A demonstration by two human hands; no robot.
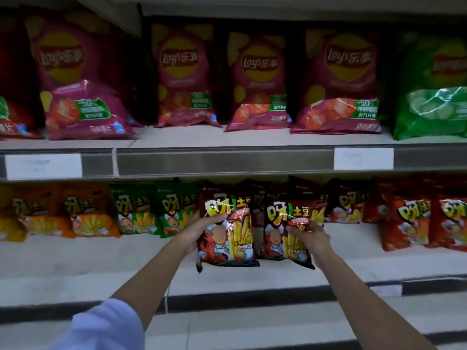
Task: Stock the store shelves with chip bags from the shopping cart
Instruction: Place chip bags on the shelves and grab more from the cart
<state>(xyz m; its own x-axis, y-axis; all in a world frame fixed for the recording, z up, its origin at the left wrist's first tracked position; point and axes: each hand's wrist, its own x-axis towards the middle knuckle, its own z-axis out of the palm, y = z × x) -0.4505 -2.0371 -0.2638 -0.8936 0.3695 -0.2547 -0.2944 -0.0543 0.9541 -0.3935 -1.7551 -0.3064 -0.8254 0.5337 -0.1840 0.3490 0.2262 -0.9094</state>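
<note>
I hold two dark brown chip bags with yellow lettering over the lower shelf [101,258]. My left hand [199,228] grips the left bag [228,236] by its left side, thumb on its front. My right hand [312,236] grips the right bag [283,233] from its right side. Both bags stand upright side by side, their bottoms at the white shelf surface, in front of more dark bags of the same kind at the back. The shopping cart is out of view.
On the lower shelf, orange bags [88,213] and green bags [154,210] stand to the left, red bags [414,223] to the right. The upper shelf [227,161] holds magenta Lay's bags [255,82] and a green one [434,89]. White price labels [363,158] sit on its edge.
</note>
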